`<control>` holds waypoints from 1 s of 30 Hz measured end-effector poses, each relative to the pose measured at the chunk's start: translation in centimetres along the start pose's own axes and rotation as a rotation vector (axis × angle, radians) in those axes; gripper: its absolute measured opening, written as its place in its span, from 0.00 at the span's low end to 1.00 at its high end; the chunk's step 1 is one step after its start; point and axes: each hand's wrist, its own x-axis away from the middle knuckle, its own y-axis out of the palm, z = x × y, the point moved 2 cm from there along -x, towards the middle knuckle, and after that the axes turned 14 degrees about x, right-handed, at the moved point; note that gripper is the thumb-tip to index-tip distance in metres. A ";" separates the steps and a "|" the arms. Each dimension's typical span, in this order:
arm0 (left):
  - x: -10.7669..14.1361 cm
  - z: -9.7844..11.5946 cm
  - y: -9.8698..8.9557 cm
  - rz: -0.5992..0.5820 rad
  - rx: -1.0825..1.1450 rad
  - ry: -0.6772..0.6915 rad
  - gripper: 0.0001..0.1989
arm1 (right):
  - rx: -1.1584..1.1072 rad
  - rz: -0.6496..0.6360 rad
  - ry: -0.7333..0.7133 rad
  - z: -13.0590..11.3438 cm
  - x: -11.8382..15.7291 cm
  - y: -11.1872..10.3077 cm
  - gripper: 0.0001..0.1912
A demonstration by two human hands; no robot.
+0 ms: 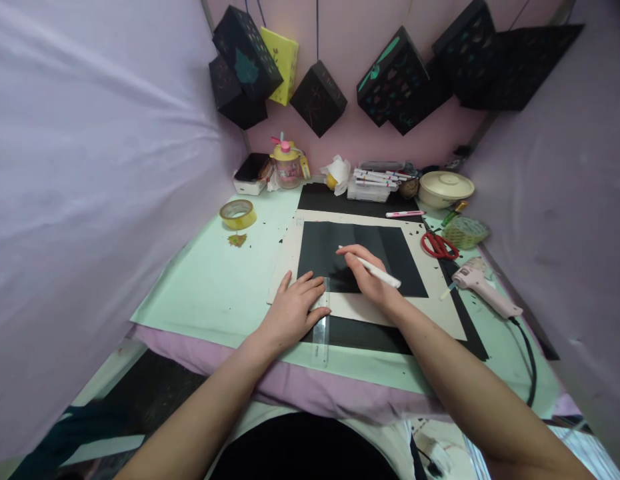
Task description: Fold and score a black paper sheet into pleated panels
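A black sheet of paper (400, 260) lies on a pale board (445, 321) in front of me, with a larger black sheet (360, 335) showing underneath. My right hand (373, 283) is closed round a slim white pen (385, 275), its tip end over the black paper. Spread flat at the sheet's lower left corner is my left hand (294, 310), fingers apart, its thumb and fingertips resting on a clear ruler (321, 343). The ruler runs from the paper's lower edge towards me, partly hidden by that hand.
Red-handled scissors (440, 246), a corded glue gun (485, 288) and green patterned tape (466, 232) lie right. A yellow tape roll (238, 215) sits left. Along the back stand a drink bottle (287, 167), markers (375, 178) and a lidded bowl (446, 189). Black boxes (319, 99) hang above.
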 end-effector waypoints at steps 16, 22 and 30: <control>-0.1 -0.1 0.0 -0.003 0.005 0.001 0.20 | -0.264 0.551 -0.032 -2.5 -2.6 -7.3 0.05; 0.0 -0.1 0.1 0.002 0.001 -0.009 0.20 | -0.262 0.370 0.037 -3.0 -3.1 -5.9 0.09; 0.0 0.0 0.1 0.000 0.004 -0.007 0.21 | 0.033 0.039 0.139 -0.6 -1.2 2.0 0.11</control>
